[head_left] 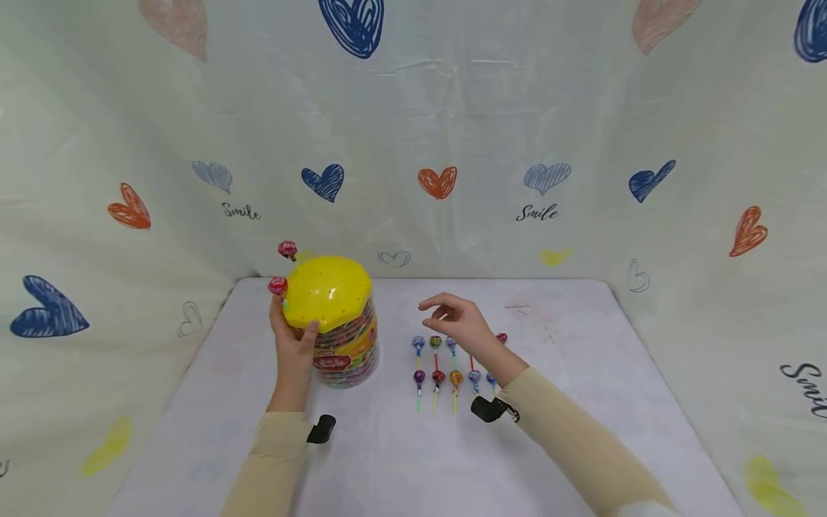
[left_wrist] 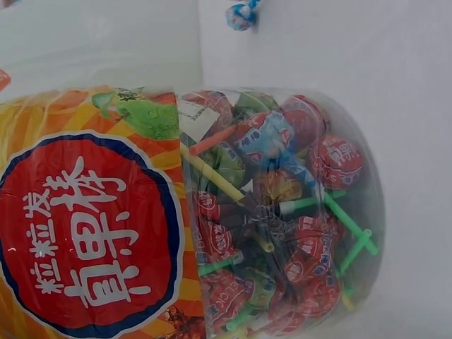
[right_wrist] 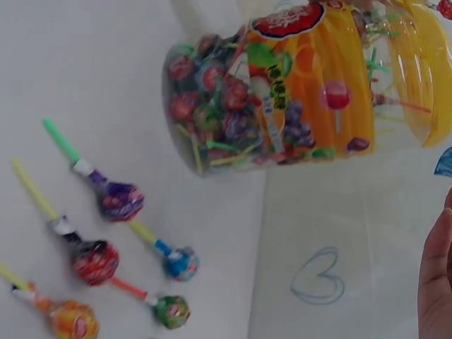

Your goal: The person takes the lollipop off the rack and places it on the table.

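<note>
A clear plastic jar (head_left: 345,352) with a yellow lid (head_left: 329,291) stands at the left of the table. Wrapped lollipops fill its lower part, and an orange label (left_wrist: 92,233) wraps its middle. My left hand (head_left: 293,352) grips the jar at the lid, thumb on the near side, other fingers mostly hidden around the left. A red-wrapped lollipop (head_left: 278,286) shows at the lid's left edge by these fingers, another (head_left: 287,249) just behind. My right hand (head_left: 461,323) hovers over the laid-out lollipops (head_left: 438,377), fingers loosely bent, thumb apart from the forefinger, nothing visible between them.
The lollipops on the white table (head_left: 388,459) lie in two rows, sticks toward me; my right forearm covers part of them. A pale curtain (head_left: 491,129) printed with hearts hangs behind and beside the table. Black wrist cameras (head_left: 487,409) sit under both sleeves.
</note>
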A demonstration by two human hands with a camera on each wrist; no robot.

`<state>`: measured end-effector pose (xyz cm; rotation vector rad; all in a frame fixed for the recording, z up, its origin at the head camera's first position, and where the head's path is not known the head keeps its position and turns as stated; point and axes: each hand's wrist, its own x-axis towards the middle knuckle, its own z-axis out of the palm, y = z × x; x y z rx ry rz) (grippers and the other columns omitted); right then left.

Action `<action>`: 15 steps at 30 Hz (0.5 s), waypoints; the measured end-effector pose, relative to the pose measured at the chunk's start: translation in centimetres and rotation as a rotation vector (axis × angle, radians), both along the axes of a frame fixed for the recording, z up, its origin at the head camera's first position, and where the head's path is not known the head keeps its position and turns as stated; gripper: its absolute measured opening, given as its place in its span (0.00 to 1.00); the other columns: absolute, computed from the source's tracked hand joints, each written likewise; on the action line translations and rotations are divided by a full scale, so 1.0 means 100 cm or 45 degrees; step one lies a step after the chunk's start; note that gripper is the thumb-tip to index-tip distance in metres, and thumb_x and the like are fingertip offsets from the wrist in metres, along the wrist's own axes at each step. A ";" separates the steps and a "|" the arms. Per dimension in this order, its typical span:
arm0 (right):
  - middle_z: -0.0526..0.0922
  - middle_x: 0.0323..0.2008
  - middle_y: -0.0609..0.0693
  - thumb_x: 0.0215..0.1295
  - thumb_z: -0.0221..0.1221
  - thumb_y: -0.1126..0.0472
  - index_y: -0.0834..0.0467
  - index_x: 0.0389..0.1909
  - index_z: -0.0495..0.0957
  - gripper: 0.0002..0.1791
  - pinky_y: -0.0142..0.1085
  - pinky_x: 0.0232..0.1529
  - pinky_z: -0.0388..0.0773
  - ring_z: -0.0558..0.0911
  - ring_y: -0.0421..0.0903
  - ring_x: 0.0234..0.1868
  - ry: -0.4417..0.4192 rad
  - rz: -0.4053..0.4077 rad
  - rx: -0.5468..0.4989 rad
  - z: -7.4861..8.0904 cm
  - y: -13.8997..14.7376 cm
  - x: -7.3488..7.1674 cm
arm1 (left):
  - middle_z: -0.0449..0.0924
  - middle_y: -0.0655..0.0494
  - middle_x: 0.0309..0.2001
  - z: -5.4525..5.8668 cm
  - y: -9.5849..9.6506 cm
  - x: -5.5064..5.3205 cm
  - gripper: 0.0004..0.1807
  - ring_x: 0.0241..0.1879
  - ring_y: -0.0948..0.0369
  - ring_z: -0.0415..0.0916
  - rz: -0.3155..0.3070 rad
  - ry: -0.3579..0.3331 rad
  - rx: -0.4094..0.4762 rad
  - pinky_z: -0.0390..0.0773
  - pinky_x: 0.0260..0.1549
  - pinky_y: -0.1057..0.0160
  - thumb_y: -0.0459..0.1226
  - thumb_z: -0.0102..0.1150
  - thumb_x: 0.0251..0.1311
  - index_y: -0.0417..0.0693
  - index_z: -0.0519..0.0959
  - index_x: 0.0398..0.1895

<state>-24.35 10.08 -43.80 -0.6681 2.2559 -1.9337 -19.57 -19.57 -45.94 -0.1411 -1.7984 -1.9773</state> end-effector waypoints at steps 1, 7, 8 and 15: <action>0.80 0.49 0.56 0.62 0.65 0.67 0.64 0.49 0.81 0.14 0.36 0.38 0.80 0.78 0.49 0.40 0.006 0.014 -0.018 0.004 -0.007 0.000 | 0.53 0.58 0.72 0.000 0.000 0.000 0.42 0.69 0.58 0.53 0.001 -0.006 -0.007 0.52 0.70 0.57 0.37 0.54 0.70 0.62 0.39 0.76; 0.81 0.49 0.54 0.63 0.64 0.68 0.64 0.48 0.81 0.13 0.34 0.40 0.79 0.78 0.48 0.40 0.062 0.103 -0.103 0.023 -0.047 0.004 | 0.51 0.59 0.73 -0.002 0.000 0.003 0.42 0.70 0.58 0.51 0.012 -0.027 -0.011 0.49 0.71 0.55 0.39 0.54 0.70 0.62 0.39 0.77; 0.80 0.49 0.54 0.63 0.64 0.68 0.64 0.48 0.81 0.13 0.34 0.40 0.79 0.77 0.48 0.39 0.070 0.117 -0.118 0.026 -0.054 0.005 | 0.51 0.58 0.73 -0.002 0.000 0.003 0.43 0.70 0.57 0.51 0.010 -0.023 -0.007 0.49 0.71 0.55 0.39 0.55 0.70 0.62 0.39 0.77; 0.81 0.49 0.53 0.63 0.64 0.67 0.63 0.48 0.81 0.13 0.36 0.50 0.77 0.77 0.46 0.45 0.213 0.134 -0.146 0.050 -0.093 0.003 | 0.51 0.57 0.73 -0.002 0.000 -0.001 0.42 0.70 0.56 0.52 0.004 -0.042 -0.003 0.52 0.71 0.57 0.40 0.55 0.70 0.61 0.39 0.77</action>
